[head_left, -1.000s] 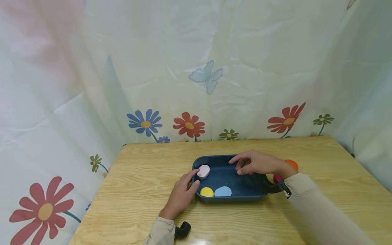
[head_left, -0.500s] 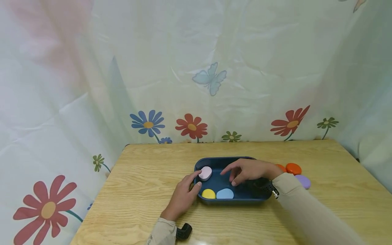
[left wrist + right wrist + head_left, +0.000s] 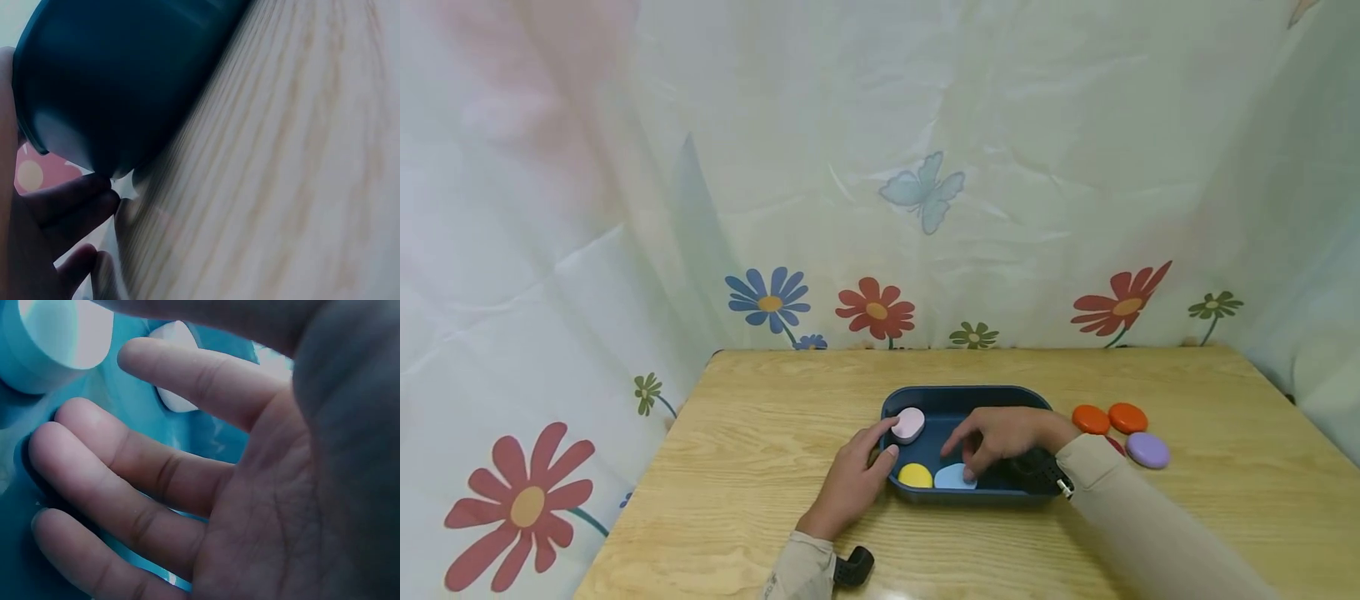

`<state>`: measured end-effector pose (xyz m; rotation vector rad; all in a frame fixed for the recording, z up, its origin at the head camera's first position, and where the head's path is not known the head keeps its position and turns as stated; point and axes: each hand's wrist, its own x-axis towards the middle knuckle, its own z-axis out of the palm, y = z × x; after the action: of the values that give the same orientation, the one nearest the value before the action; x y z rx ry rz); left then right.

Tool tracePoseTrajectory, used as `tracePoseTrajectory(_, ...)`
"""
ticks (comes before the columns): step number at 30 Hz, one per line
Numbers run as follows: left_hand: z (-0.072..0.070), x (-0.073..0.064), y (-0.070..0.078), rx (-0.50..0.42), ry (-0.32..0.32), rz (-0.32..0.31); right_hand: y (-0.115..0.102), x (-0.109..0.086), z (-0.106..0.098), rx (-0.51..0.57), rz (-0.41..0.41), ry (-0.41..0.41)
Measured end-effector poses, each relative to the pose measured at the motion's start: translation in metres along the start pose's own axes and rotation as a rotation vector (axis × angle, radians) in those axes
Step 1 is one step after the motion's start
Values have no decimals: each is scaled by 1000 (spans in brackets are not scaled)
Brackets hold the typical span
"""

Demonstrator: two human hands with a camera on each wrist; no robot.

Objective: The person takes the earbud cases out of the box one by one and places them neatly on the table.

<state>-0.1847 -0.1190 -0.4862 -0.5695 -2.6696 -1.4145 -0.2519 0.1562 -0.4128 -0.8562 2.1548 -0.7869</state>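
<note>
A dark blue tray [image 3: 932, 497] sits on the wooden table. My left hand [image 3: 850, 479] holds its left end, index finger and thumb at the rim; the left wrist view shows other fingers [image 3: 81, 194] against the outside of the wall. Inside the tray lie a pale pink rounded block [image 3: 910, 423] by that index finger, a yellow block [image 3: 915, 476] and a light blue block [image 3: 952, 477] along the front wall. My right hand [image 3: 1011, 432] is over the tray, thumb tip at the light blue block, fingers loosely bent. In the right wrist view nothing lies between the fingers [image 3: 169, 475].
Right of the tray, two orange blocks [image 3: 1090, 419] and a purple block [image 3: 1147, 450] lie on the table [image 3: 760, 433]. A dark pink block [image 3: 1114, 445] is partly covered by my right sleeve. A flowered curtain [image 3: 1000, 208] hangs behind the table.
My right hand has come left and down toward the near wall, to the light blue block. This uncovers the blocks on the right. My left hand stays at the tray.
</note>
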Motion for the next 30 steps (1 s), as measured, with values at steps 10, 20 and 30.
tracePoseTrajectory(10,1,1,-4,-12,2,-4,-6,7,6,-82,34,-24)
tracePoseTrajectory(20,2,2,-4,-8,11,-4,-10,8,8,-87,78,-28)
tracePoseTrajectory(30,0,2,-1,-17,-1,-15,-15,11,8,-38,66,-29)
